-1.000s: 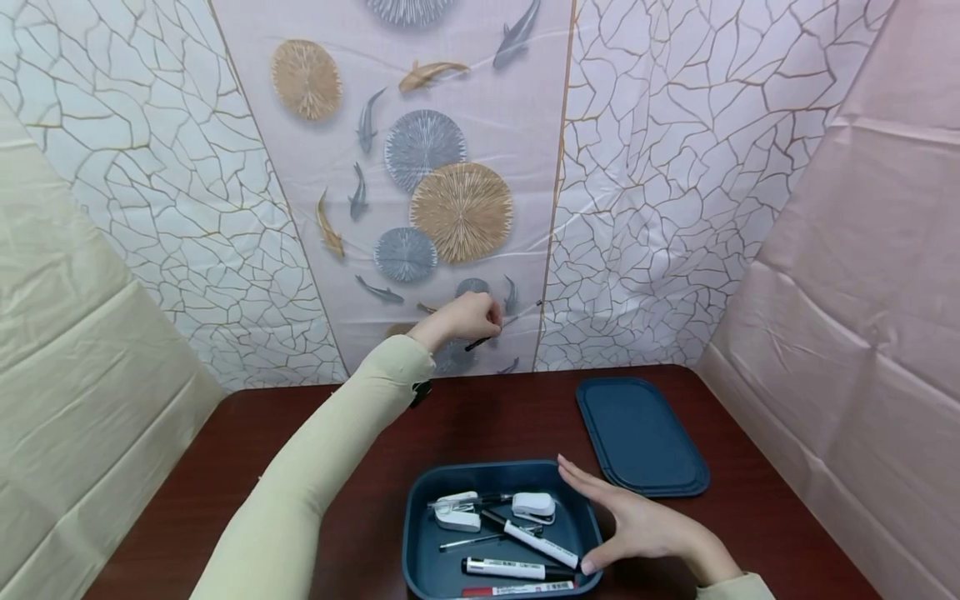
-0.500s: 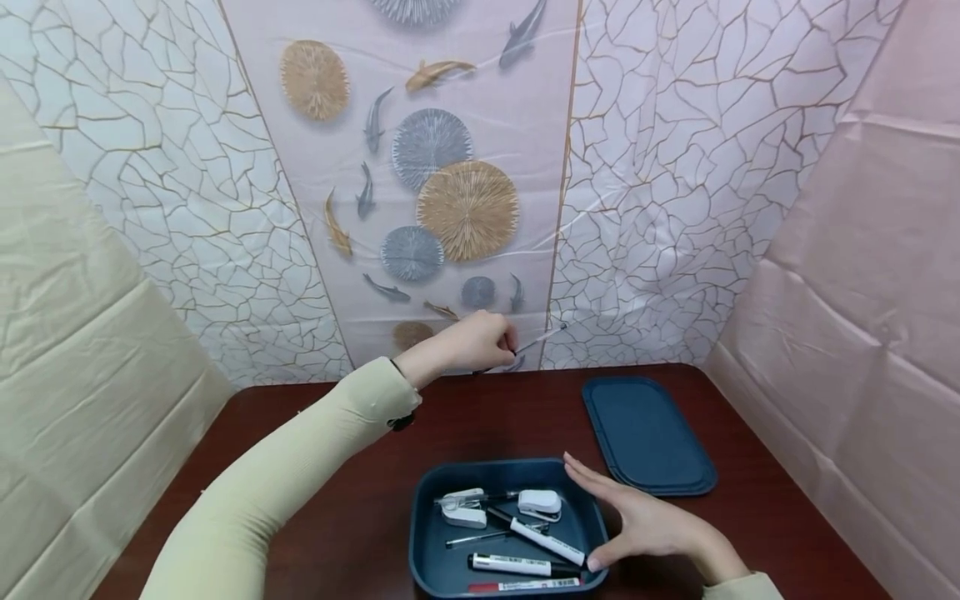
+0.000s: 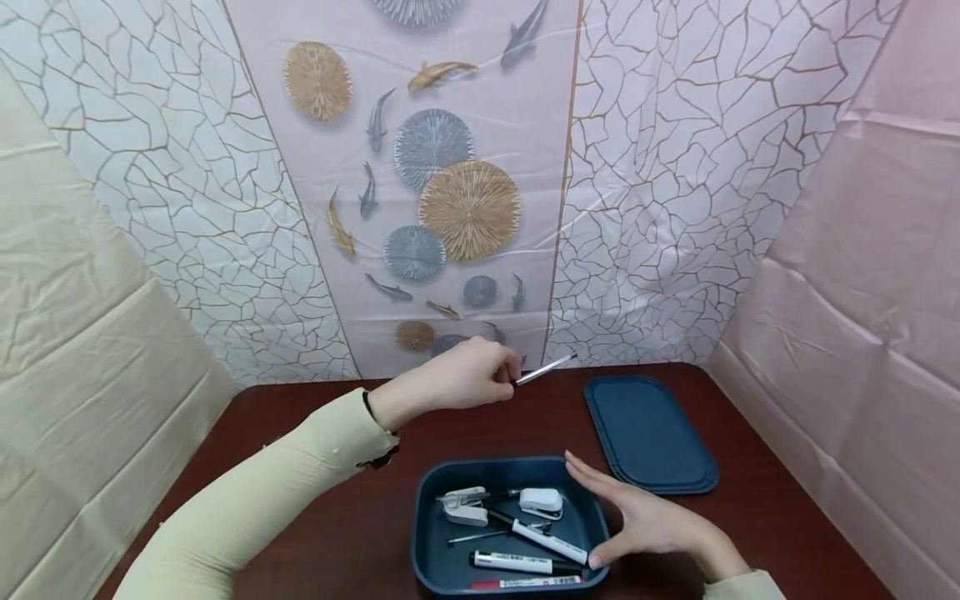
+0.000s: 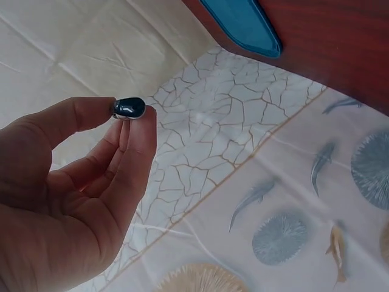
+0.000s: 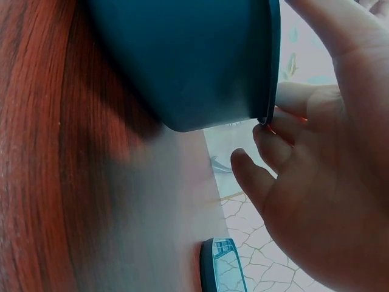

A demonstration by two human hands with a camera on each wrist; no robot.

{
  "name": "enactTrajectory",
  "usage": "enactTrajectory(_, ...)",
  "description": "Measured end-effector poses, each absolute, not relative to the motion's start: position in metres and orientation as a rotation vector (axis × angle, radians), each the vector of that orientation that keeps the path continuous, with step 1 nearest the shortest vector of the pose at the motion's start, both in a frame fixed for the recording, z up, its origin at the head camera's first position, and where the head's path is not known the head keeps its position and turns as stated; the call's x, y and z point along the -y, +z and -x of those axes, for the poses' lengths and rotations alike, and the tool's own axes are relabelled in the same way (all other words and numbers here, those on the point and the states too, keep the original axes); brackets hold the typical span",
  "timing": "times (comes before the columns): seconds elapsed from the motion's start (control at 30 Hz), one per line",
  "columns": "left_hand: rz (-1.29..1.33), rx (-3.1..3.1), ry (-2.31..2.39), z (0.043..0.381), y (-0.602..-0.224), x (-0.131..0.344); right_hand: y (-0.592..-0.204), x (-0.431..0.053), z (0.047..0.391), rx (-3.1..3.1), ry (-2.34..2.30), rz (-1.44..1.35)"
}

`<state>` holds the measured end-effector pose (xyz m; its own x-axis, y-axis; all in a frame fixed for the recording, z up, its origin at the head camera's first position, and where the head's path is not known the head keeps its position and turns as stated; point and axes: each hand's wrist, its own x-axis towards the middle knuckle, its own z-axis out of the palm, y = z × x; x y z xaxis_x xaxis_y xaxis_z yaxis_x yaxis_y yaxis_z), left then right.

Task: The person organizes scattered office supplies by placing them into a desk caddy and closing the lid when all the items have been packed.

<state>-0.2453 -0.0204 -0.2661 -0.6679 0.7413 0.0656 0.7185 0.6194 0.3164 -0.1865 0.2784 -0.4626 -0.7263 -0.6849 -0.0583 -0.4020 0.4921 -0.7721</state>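
Above the table, beyond the bin's far side, my left hand (image 3: 468, 373) pinches a slim pen (image 3: 547, 367). Its silver length points right; the left wrist view shows its glossy dark end (image 4: 129, 108) between thumb and fingers. A dark blue bin (image 3: 424, 533) stands at the table's near side. My right hand (image 3: 648, 521) spreads along its right side, thumb by the near corner and fingertips at the far corner. In the right wrist view, fingers touch the rim. Inside lie white staplers (image 3: 542, 502), black-and-white markers (image 3: 517, 563), a red-and-white marker (image 3: 528, 582) and thin pens (image 3: 476, 537).
A flat dark blue tray (image 3: 651, 433) lies on the brown table (image 3: 360, 508) at the back right. A patterned cloth (image 3: 637, 208) hangs behind the table. Plain cloth walls (image 3: 847, 350) rise at both sides.
My left hand, holding the pen, has come down and slightly toward the bin, from in front of the cloth to over the table's back edge. The right hand stays at the bin.
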Motion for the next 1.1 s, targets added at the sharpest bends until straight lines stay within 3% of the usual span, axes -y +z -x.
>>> enactTrajectory(1.1, -1.021, -2.535, 0.744, 0.201, -0.380, 0.067, -0.463, -0.278, 0.187, -2.392, -1.082, 0.918)
